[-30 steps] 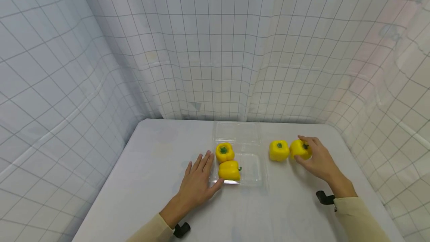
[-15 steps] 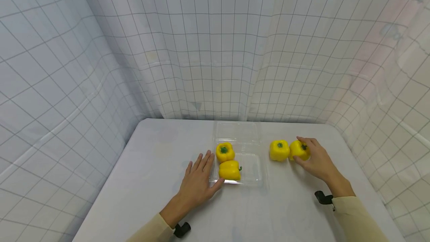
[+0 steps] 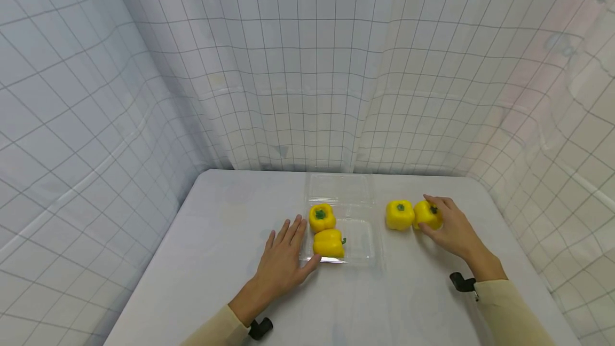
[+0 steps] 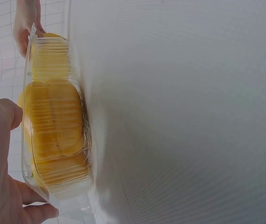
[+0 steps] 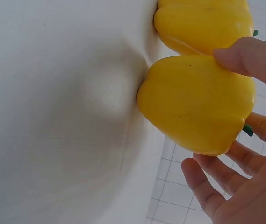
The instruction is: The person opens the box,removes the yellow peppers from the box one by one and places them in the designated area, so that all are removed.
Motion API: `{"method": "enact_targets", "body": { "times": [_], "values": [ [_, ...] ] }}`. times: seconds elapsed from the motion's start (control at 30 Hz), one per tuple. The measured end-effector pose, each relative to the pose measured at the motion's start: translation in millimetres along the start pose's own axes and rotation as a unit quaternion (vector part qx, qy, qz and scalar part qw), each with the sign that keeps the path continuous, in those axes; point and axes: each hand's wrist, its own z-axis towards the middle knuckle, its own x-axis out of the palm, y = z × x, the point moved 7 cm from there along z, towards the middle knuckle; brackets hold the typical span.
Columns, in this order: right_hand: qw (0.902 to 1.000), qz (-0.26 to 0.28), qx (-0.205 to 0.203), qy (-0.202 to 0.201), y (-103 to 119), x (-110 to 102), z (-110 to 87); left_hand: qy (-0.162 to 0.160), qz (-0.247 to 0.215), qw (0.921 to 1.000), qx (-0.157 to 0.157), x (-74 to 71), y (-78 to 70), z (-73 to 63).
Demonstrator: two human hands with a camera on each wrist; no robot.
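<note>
In the head view my left hand (image 3: 281,263) lies spread at the left side of a clear plastic clamshell box (image 3: 359,244), thumb over its front rim and fingertips along its side. Inside the box's left half are two yellow bell peppers: the far pepper (image 3: 322,218) stands stem up, the near pepper (image 3: 329,243) lies on its side, stem to the right. My right hand (image 3: 454,231) grips a yellow bell pepper (image 5: 196,105) between thumb and fingers; its base is right at the tabletop. Another yellow bell pepper (image 3: 399,214) stands stem up against its left side.
The box's clear lid (image 3: 340,188) lies folded open toward the back of the white table (image 3: 230,212). White gridded curtains (image 3: 307,68) surround the table at the back and sides. A black wrist camera (image 3: 463,282) sits below the right wrist.
My right hand has shifted slightly left with its pepper, close against the neighbouring pepper. My left hand and the box have stayed in place.
</note>
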Motion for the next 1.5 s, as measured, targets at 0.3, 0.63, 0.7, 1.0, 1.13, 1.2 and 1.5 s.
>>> {"method": "enact_targets", "body": {
  "times": [0.3,0.63,0.7,1.0,1.13,1.2,1.5],
  "values": [
    [1.0,-0.003,0.002,0.006,0,-1,0.0,0.0,-0.007,1.0,0.002,-0.1,0.3,-0.3],
    [0.9999,-0.009,-0.007,-0.004,0,-5,-1.9,0.0,-0.008,1.0,0.004,0.4,0.2,0.3],
    [0.9999,-0.012,-0.005,-0.003,0,-6,-2.3,-0.001,-0.007,1.0,0.004,0.2,0.2,0.3],
    [0.9988,-0.041,-0.017,-0.022,14,-17,-5.6,-0.002,-0.007,1.0,0.002,-1.1,-0.6,0.1],
    [0.9973,-0.05,-0.031,-0.043,24,-21,-6.8,-0.002,-0.006,1.0,0.001,-0.6,-0.2,-0.2],
    [0.9964,-0.05,-0.041,-0.055,28,-22,-7.2,-0.003,-0.005,1.0,0.001,-0.6,-0.2,-0.2],
    [0.9927,-0.05,-0.073,-0.082,44,-26,-7.2,-0.001,-0.002,1.0,0.001,0.4,0.2,-0.6]
  ]
}}
